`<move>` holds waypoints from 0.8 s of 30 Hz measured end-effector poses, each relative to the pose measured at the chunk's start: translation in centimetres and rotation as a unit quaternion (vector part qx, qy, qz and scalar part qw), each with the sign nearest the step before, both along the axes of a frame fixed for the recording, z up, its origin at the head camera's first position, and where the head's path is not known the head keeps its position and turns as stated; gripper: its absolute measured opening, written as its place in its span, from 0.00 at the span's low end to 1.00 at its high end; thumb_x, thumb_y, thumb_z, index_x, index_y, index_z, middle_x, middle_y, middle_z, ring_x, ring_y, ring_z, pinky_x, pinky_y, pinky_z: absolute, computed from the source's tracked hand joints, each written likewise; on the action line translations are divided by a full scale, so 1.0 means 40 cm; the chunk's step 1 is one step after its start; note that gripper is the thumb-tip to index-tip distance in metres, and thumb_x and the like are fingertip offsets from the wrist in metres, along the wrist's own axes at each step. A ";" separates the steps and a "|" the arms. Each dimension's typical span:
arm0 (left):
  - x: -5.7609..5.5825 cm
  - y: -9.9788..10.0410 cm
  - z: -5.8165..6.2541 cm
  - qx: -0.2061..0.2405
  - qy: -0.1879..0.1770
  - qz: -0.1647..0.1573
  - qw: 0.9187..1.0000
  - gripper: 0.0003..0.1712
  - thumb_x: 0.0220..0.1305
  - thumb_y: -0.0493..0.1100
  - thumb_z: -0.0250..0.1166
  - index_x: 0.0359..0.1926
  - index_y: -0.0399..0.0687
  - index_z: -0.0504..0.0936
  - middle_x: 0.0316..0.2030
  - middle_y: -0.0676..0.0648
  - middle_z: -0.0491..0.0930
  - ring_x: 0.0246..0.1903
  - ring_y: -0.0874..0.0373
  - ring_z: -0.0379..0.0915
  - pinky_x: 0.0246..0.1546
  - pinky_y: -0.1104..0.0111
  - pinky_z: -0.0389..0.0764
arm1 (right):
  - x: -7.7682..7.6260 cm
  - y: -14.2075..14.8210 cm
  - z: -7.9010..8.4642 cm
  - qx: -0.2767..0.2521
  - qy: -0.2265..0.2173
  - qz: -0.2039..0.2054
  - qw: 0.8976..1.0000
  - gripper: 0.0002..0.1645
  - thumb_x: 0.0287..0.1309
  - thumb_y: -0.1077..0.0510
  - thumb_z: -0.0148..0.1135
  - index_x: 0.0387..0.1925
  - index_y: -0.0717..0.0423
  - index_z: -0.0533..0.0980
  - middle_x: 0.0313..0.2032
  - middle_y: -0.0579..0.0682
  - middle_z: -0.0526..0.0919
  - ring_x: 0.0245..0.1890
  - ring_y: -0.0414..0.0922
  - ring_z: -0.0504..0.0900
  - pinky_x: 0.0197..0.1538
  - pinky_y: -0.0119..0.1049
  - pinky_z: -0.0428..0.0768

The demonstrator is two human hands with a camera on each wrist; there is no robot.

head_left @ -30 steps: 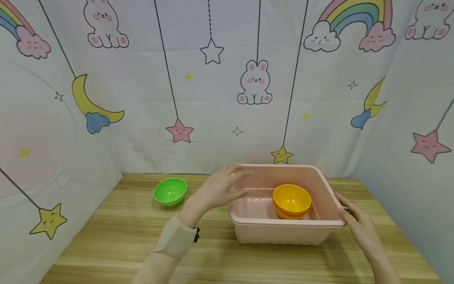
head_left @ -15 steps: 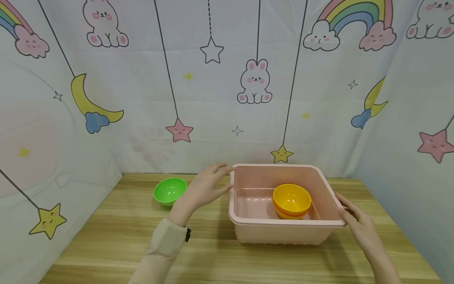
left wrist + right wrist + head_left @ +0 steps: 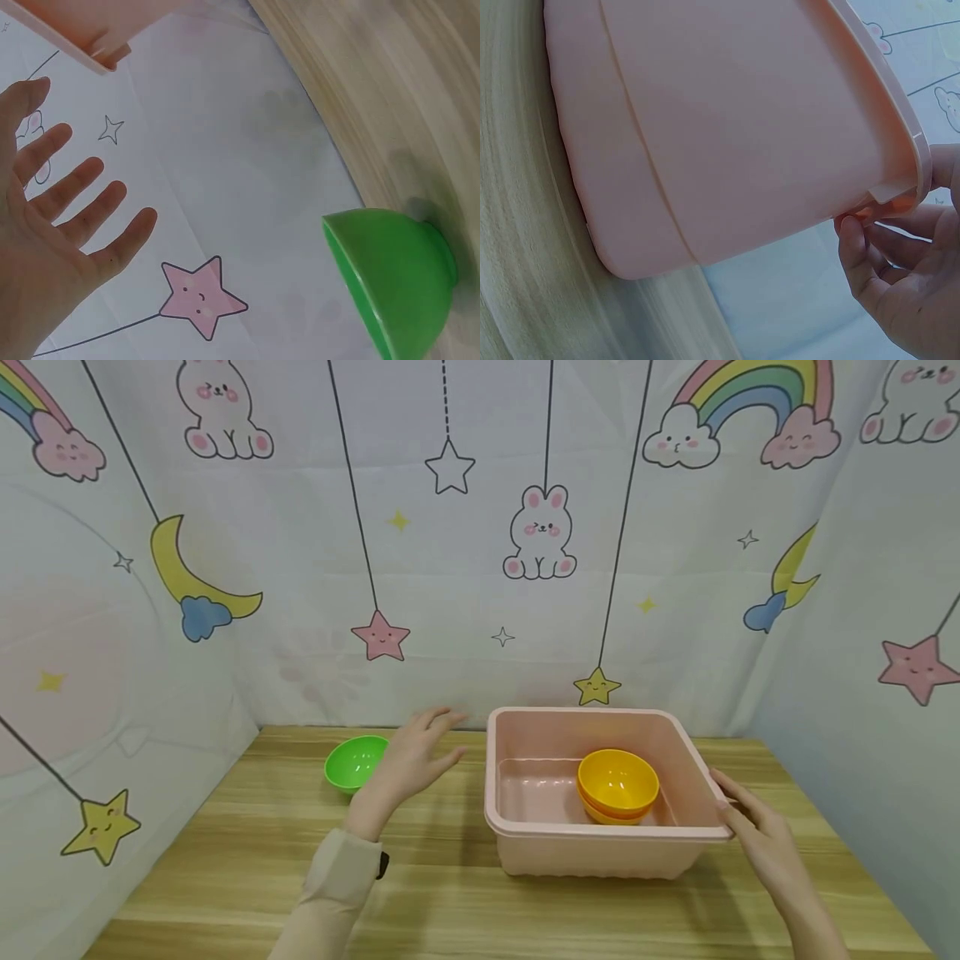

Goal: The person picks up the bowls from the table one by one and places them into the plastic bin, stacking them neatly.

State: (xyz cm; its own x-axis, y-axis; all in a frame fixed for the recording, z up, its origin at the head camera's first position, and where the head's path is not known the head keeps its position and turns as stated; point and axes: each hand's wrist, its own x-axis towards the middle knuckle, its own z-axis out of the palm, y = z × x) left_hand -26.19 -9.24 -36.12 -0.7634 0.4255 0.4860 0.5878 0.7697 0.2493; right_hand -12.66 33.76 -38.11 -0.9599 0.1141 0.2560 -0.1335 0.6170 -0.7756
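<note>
A pink plastic storage bin (image 3: 592, 852) stands on the wooden table. In it, toward the right, sits a small stack of yellow-orange bowls (image 3: 618, 781). My right hand (image 3: 765, 835) grips the bin's right rim; the right wrist view shows its fingers (image 3: 853, 251) curled under that rim. Between the bin and a green bowl (image 3: 352, 765), my left hand (image 3: 408, 760) hovers with fingers spread and nothing in them. From the head it covers the green bowl's right edge. The left wrist view shows the same green bowl (image 3: 397, 277) apart from the hand.
A white cloth printed with stars, rabbits and moons (image 3: 450, 577) encloses the wooden table (image 3: 247, 868) at the back and both sides. The bin stands close to the back cloth. Bare wood shows in front of the bin and around the green bowl.
My left hand has moved left, from over the bin's left rim to beside the green bowl. The right hand, the bin and the bowls stay where they were.
</note>
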 end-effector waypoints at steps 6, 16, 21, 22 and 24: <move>-0.011 -0.024 -0.034 0.012 -0.008 0.024 1.000 0.28 0.60 0.57 0.57 0.61 0.63 0.67 0.61 0.45 0.66 0.60 0.46 0.64 0.56 0.49 0.68 | 0.001 0.001 -0.004 -0.002 0.003 0.004 1.000 0.29 0.66 0.48 0.44 0.66 0.49 0.59 0.47 0.18 0.67 0.42 0.18 0.71 0.38 0.18 0.71; -0.025 -0.072 -0.077 0.033 -0.001 0.076 0.997 0.28 0.59 0.53 0.60 0.60 0.54 0.69 0.60 0.40 0.68 0.59 0.42 0.63 0.54 0.46 0.68 | 0.003 -0.002 -0.001 -0.001 -0.009 0.003 1.000 0.30 0.66 0.46 0.44 0.66 0.48 0.58 0.48 0.21 0.68 0.43 0.18 0.71 0.39 0.18 0.70; -0.038 -0.099 -0.097 0.036 0.001 0.107 0.994 0.29 0.59 0.53 0.60 0.61 0.53 0.69 0.59 0.40 0.68 0.59 0.42 0.63 0.50 0.45 0.70 | 0.003 -0.002 0.000 -0.002 -0.010 0.006 1.000 0.30 0.66 0.46 0.44 0.67 0.48 0.58 0.49 0.22 0.68 0.43 0.19 0.71 0.39 0.18 0.70; -0.040 -0.103 -0.100 0.039 0.000 0.113 0.993 0.29 0.59 0.53 0.60 0.61 0.53 0.69 0.59 0.41 0.68 0.59 0.42 0.63 0.49 0.45 0.70 | 0.003 -0.002 0.001 -0.003 -0.010 0.007 1.000 0.30 0.66 0.46 0.44 0.67 0.48 0.58 0.49 0.22 0.68 0.43 0.19 0.71 0.39 0.18 0.71; -0.044 -0.111 -0.105 0.047 -0.002 0.124 0.991 0.29 0.58 0.53 0.61 0.61 0.53 0.68 0.59 0.40 0.67 0.59 0.42 0.62 0.49 0.44 0.69 | 0.003 -0.002 0.001 -0.005 -0.011 0.009 1.000 0.30 0.66 0.46 0.44 0.67 0.48 0.58 0.50 0.23 0.68 0.43 0.18 0.70 0.40 0.18 0.70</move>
State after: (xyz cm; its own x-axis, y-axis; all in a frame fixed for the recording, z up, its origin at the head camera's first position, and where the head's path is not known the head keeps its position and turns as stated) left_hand -27.96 -13.70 -40.30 -0.8407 0.1788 0.5111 0.3830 0.8636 0.3280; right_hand -12.54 33.68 -38.07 -0.9672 0.0990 0.2341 -0.1279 0.6061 -0.7850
